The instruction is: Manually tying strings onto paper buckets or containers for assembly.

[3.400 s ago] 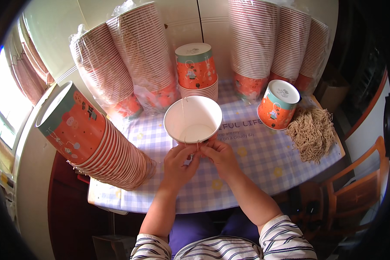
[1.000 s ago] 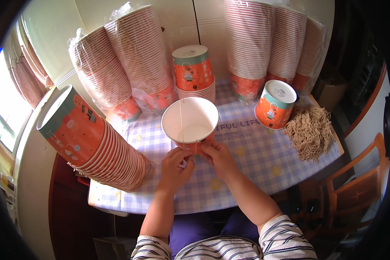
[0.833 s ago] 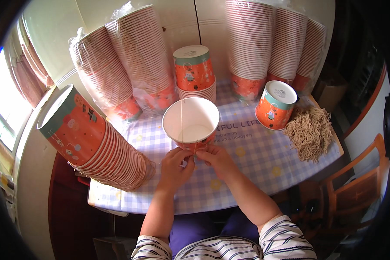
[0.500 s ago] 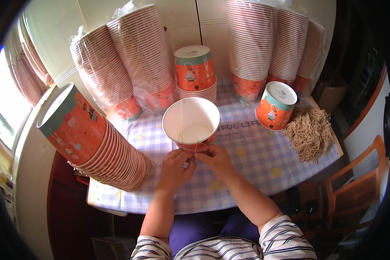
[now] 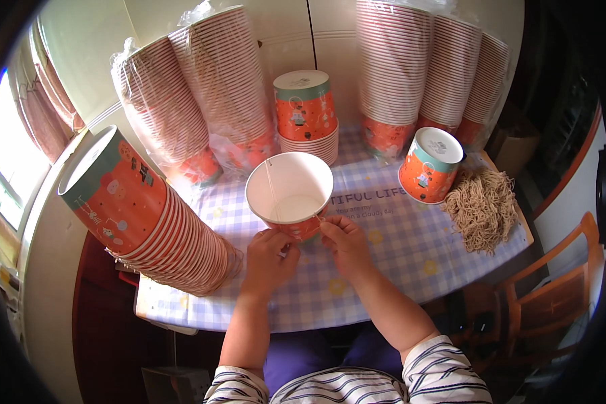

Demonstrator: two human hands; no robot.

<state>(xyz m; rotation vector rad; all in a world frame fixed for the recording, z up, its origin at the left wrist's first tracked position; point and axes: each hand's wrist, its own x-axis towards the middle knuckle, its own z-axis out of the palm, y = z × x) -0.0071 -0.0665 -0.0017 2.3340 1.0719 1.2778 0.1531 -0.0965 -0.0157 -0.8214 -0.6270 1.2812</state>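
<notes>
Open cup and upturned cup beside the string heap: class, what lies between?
The head view shows only checked tablecloth with printed lettering between open cup and upturned cup.

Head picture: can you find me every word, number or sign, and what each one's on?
Checked tablecloth: dark lettering, a big line above smaller ones, the start hidden by the open paper cup; I won't copy the words.
Upside-down orange paper cup on the right: grey print on its white base, too small to read.
Upside-down cup atop the middle stack: faint marks, too blurred to read.
</notes>
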